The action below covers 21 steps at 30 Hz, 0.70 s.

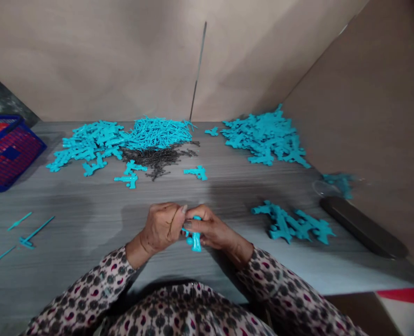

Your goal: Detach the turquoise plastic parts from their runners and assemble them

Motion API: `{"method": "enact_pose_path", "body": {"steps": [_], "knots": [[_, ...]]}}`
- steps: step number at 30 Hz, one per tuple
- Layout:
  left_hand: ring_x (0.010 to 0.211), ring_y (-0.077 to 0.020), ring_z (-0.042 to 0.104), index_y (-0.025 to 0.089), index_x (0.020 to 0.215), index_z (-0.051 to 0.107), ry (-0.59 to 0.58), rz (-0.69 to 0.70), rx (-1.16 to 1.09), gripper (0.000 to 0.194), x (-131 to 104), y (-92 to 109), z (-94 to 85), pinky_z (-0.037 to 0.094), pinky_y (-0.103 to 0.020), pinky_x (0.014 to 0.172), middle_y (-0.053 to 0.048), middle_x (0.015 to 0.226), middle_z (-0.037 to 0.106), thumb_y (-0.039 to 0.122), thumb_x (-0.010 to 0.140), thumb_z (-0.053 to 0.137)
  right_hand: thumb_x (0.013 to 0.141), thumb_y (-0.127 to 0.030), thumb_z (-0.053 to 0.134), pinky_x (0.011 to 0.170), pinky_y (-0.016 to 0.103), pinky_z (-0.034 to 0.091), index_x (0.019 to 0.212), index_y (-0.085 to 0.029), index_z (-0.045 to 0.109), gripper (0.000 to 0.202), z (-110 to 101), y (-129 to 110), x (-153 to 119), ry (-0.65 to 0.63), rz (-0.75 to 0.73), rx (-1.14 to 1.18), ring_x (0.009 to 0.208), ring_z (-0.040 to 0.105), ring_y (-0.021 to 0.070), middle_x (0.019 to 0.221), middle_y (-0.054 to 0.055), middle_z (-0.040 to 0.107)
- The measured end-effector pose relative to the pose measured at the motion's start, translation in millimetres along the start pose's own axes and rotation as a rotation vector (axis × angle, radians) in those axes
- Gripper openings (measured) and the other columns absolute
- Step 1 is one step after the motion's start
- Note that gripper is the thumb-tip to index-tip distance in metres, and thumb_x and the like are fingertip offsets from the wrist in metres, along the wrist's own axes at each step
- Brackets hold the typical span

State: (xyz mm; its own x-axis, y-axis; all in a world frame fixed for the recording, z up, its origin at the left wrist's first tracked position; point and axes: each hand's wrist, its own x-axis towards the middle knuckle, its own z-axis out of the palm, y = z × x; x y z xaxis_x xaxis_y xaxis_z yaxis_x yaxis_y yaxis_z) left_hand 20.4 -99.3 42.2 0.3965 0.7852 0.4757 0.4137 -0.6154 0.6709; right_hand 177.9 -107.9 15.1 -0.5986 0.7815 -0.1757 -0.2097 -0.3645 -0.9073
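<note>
A small turquoise toy gun (196,242) is held between my two hands, close in front of my body. My right hand (212,227) pinches it from the right, with thumb and fingers around its upper part. From the left, my left hand (164,224) is closed over its front end, which the fingers hide. The gun's grip and a small round knob stick out below the hands. Beyond them, a similar toy gun (196,172) lies on the grey table (228,186). Several assembled-looking toy guns (292,224) lie to the right of my hands.
Turquoise gun parts (91,140), thin turquoise rods (159,133) and small dark pieces (154,158) are heaped at the back. Another turquoise pile (266,135) lies back right. A blue basket (12,156), loose rod pieces (35,233) and a dark elongated object (362,226) flank the table.
</note>
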Motion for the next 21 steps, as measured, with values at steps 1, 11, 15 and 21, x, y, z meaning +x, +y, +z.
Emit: {"method": "enact_pose_path", "body": {"steps": [1, 11, 15, 21], "knots": [[0.046, -0.009, 0.033, 0.019, 0.055, 0.038, 0.01, 0.078, 0.044, 0.038, 2, 3, -2.6, 0.027, -0.026, 0.049, 0.005, 0.048, 0.036, 0.02, 0.093, 0.04, 0.066, -0.057, 0.074, 0.035, 0.018, 0.024, 0.064, -0.015, 0.057, 0.045, -1, 5, 1, -0.021, 0.046, 0.095, 0.037, 0.032, 0.0045, 0.048, -0.005, 0.048], [0.046, -0.0073, 0.024, 0.02, 0.05, 0.027, -0.01, -0.287, -0.207, 0.048, 3, -4, -2.0, 0.021, -0.025, 0.045, 0.005, 0.047, 0.026, 0.037, 0.093, 0.04, 0.08, -0.059, 0.063, 0.045, 0.019, 0.029, 0.058, -0.016, 0.051, 0.05, 23, -14, -4, 0.174, -0.251, -0.268, 0.048, 0.033, 0.0058, 0.051, -0.005, 0.041], [0.047, -0.0077, 0.022, 0.02, 0.05, 0.026, -0.024, -0.347, -0.265, 0.05, 1, -11, 6.9, 0.02, -0.025, 0.046, 0.005, 0.048, 0.024, 0.042, 0.093, 0.039, 0.082, -0.061, 0.058, 0.046, 0.02, 0.028, 0.057, -0.016, 0.049, 0.052, 14, -15, -4, 0.163, -0.258, -0.385, 0.049, 0.033, 0.0064, 0.051, -0.004, 0.04], [0.05, -0.0094, 0.03, 0.02, 0.054, 0.033, 0.004, -0.142, -0.169, 0.047, 3, -7, 4.0, 0.026, -0.026, 0.052, 0.005, 0.052, 0.03, 0.041, 0.095, 0.04, 0.084, -0.056, 0.06, 0.044, 0.02, 0.026, 0.062, -0.017, 0.05, 0.046, 2, -13, -4, 0.093, -0.194, -0.323, 0.047, 0.031, 0.0064, 0.051, -0.005, 0.039]]}}
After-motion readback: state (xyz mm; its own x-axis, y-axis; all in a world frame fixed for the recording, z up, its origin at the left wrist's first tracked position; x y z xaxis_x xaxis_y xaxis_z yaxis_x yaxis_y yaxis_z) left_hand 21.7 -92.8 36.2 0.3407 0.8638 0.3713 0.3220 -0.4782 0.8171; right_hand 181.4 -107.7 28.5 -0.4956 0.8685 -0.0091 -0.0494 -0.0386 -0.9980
